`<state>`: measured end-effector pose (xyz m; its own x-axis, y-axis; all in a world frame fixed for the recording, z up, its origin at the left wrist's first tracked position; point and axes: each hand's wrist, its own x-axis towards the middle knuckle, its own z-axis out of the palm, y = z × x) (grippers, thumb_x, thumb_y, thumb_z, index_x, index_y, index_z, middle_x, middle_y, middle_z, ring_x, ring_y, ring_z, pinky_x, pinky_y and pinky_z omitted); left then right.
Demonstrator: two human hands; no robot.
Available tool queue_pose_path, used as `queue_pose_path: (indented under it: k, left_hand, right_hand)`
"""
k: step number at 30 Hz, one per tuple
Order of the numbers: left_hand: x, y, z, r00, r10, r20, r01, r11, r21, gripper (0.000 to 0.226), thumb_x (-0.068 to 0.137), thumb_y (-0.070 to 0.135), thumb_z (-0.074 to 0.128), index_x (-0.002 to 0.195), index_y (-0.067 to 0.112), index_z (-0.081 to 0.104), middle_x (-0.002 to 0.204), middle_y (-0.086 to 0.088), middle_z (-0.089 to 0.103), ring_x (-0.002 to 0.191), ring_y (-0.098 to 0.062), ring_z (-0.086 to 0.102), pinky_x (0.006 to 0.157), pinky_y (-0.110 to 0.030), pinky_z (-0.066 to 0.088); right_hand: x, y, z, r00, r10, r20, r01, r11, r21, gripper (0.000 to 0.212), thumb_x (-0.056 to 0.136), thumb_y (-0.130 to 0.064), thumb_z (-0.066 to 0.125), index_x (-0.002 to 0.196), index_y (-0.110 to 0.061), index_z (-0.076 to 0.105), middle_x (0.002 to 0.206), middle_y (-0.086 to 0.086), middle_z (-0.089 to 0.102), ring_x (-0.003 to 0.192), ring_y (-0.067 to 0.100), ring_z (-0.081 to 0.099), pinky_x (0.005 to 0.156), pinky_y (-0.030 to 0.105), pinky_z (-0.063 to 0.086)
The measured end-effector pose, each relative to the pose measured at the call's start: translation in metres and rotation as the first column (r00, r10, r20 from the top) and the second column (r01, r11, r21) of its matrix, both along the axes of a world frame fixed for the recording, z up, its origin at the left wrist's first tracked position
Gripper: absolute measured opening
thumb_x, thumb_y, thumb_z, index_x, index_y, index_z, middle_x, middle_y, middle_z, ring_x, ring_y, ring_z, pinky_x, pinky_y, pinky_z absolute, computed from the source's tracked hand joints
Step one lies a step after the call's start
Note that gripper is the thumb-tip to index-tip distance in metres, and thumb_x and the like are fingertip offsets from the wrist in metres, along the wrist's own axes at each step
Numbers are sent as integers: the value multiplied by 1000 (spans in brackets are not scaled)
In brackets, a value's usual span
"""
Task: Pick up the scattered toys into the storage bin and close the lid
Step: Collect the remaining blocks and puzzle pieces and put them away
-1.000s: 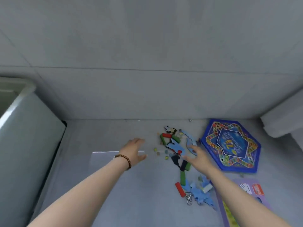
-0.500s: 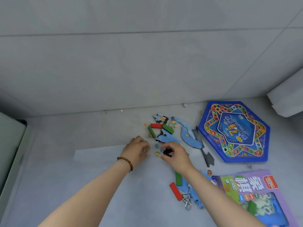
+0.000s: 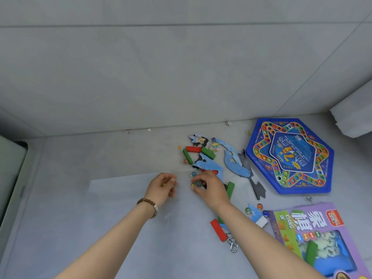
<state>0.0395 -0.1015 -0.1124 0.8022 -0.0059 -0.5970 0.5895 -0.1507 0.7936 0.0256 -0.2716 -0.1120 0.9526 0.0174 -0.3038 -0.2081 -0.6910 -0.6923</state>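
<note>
Glass, by the look: marble (image 3: 198, 183) pinched in the right hand (image 3: 211, 188) fingertips, low over mid-floor (image 3: 100, 228), short of the wall edge. Beside it the left hand (image 3: 161, 188) is curled, with a yellow marble (image 3: 164, 185) showing between the fingers; cannot tell how many it holds.

Judgement: marbles are light, hard and slick, and roll on any nudge. Pinch from above or scoop into a cupped palm.

More loose marbles (image 3: 259, 206) by the purple game box (image 3: 322, 234), near right corner. Toward the wall, wooden blocks (image 3: 208, 153) and flat puzzle pieces (image 3: 235, 164): stiff, take by the edges. The hexagonal board (image 3: 289, 156) lies right. Pale container (image 3: 10, 164) at the left edge: bin? Cannot tell.
</note>
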Motion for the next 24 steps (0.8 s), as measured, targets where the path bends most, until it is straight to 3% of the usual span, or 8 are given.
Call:
queue_pose_path:
  k: [6,9,12,14,16,18,20,24]
  left_hand:
    - [-2,3,17,940,160,-300,-239,938,-249,26,98,4,39,82,3,59,83,-11,57,72,-22,58,54,-21,57]
    - [-1,2,19,927,164,-337,-258,931,-259,29,100,13,37,85,3,60,83,-11,58,72,-22,58,57,-23,56]
    - [1,-3,19,882,173,-438,-361,846,-392,40,102,30,33,96,1,59,91,-15,62,77,-25,61,67,-32,57]
    - [2,-6,18,840,171,-515,-443,766,-467,46,101,37,32,102,0,60,98,-17,64,78,-24,62,62,-30,59]
    - [4,-10,15,818,212,-534,-476,770,-424,42,101,35,36,88,4,61,84,-11,62,57,-15,57,45,-19,52]
    - [7,-11,15,856,245,-455,-404,867,-292,38,100,32,41,73,10,55,67,-4,54,43,-9,47,35,-14,40]
    - [10,-10,13,934,189,-304,-236,963,-128,38,98,33,45,67,12,51,59,-1,48,44,-10,40,35,-14,34]
    - [23,-1,7,998,-40,41,35,992,122,35,97,29,45,66,14,53,54,0,43,47,-13,36,41,-15,30]
  right_hand:
    - [-1,7,-2,1000,-26,11,26,999,-40,22,83,-16,69,105,-13,70,88,-5,56,67,3,44,64,13,34]
    - [0,13,7,971,-234,-56,241,946,218,18,81,-13,71,99,-15,71,80,-4,60,65,4,49,62,9,44]
    - [2,26,25,976,-179,-127,218,860,461,13,79,-13,74,91,-19,70,81,-4,63,70,9,57,70,25,54]
    - [3,29,31,985,-122,-123,166,872,461,16,78,-16,75,91,-22,70,83,-6,64,74,9,58,76,31,53]
    - [6,23,28,973,-207,-98,229,879,418,16,78,-16,74,93,-20,69,86,-6,65,77,10,57,77,31,54]
    - [10,13,22,954,-296,-50,295,893,341,15,81,-14,72,94,-19,68,91,-6,65,77,9,57,73,16,51]
    - [13,9,16,958,-284,-26,281,921,269,17,81,-13,71,98,-19,69,98,-6,65,77,5,56,69,8,46]
    - [18,15,2,973,-227,-27,229,961,155,22,79,-13,72,101,-18,69,96,-6,64,79,5,57,73,8,42]
